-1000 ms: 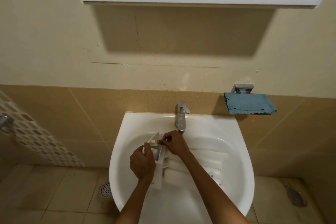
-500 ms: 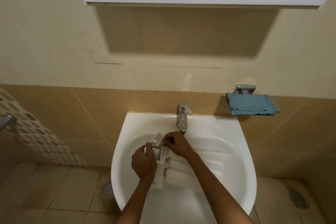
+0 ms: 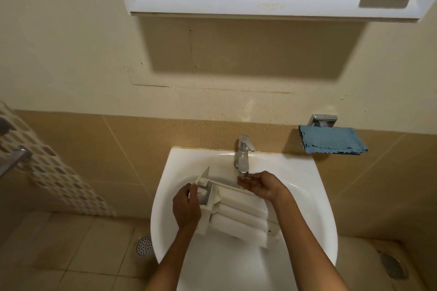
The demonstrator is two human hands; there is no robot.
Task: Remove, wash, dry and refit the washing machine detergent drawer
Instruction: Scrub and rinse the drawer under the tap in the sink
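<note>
The white detergent drawer (image 3: 238,214) lies across the bowl of the white sink (image 3: 305,198), its front panel to the left and its ribbed body slanting down to the right. My left hand (image 3: 186,208) grips the drawer's front panel end. My right hand (image 3: 261,184) is cupped palm up, fingers apart, right under the spout of the chrome tap (image 3: 243,155), above the drawer's far edge and holding nothing.
A blue cloth (image 3: 331,140) hangs on a chrome holder on the tiled wall right of the tap. A white mirror cabinet (image 3: 260,0) juts out overhead. Floor drains (image 3: 143,245) sit below left and right of the sink. A patterned towel (image 3: 47,172) hangs left.
My right hand has left the drawer's front compartment and moved right to sit cupped under the tap spout. The left hand keeps its grip on the drawer.
</note>
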